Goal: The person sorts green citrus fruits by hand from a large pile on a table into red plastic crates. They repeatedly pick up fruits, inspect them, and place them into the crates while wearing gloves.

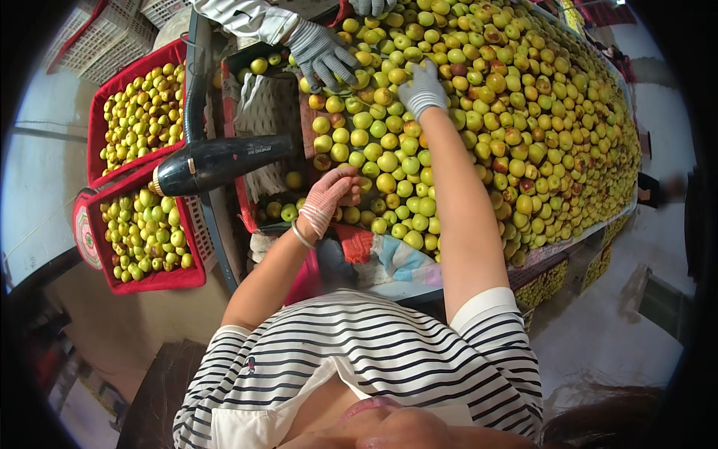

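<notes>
A broad heap of round yellow-green jujubes (538,142), some with brown-red patches, covers the sloping table before me. My right hand (424,91), in a grey and white knit glove, reaches forward onto the heap with fingers stretched over the fruit. Nearer to me, my left hand (333,196) is at the heap's left edge in a pink striped glove with bare fingertips. Its fingers are curled in; whatever they may hold is hidden. A bracelet circles that wrist.
Across the table, a co-worker's gloved hand (321,56) touches the fruit. A black hair dryer (224,163) points toward the heap from the left. Beyond it stand two red-lined crates (166,280) of jujubes. Coloured cloths (389,258) pad the near edge.
</notes>
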Demonstrator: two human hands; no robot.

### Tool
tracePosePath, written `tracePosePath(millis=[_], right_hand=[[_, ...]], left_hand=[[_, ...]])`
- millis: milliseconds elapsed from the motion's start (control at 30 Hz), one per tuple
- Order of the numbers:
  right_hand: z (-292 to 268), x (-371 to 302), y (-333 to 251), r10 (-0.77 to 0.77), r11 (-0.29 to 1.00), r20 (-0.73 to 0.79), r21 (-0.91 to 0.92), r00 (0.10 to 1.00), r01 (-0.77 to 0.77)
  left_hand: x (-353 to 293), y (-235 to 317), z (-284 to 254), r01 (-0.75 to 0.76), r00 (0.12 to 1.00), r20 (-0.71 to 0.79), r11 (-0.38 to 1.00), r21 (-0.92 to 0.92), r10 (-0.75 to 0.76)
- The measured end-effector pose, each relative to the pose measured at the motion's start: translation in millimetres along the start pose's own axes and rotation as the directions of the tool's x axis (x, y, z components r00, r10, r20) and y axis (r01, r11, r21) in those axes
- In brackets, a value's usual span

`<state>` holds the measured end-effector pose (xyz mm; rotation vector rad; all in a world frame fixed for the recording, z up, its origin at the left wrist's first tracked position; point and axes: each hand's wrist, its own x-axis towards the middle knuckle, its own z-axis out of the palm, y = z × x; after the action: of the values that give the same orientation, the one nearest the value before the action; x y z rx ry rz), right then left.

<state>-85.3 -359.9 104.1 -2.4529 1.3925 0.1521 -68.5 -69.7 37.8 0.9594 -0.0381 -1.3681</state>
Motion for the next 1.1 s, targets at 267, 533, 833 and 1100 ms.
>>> tracePosePath(millis=[267,533,833,1100], right_hand=[[40.5,-60.5,-16.4,-0.355,0.935,0.170,0.050,0.919,0.351],[-53.6,-86.5,6.0,0.191,0.883,0.319,-0.469,0.928,-0.021],[-26.7,-126.0,29.0,0.235,0.934,0.231,-0.322,0.944,-0.154],[1.2,-164.1,28.7,0.085,0.973,0.145,-0.226,0.986,-0.050]], left_hand=[[-1.3,-7.8,2.7,-0.238,0.970,0.203,0.673,0.700,0.132],[-3.8,-4.3,21.4,-0.132,0.991,0.064,0.784,0.607,0.117],[13.9,-0.6,12.9,-0.456,0.852,0.170,0.542,0.706,0.495],[149.1,41.7,84.4,-0.381,0.821,0.306,0.063,0.922,0.483]])
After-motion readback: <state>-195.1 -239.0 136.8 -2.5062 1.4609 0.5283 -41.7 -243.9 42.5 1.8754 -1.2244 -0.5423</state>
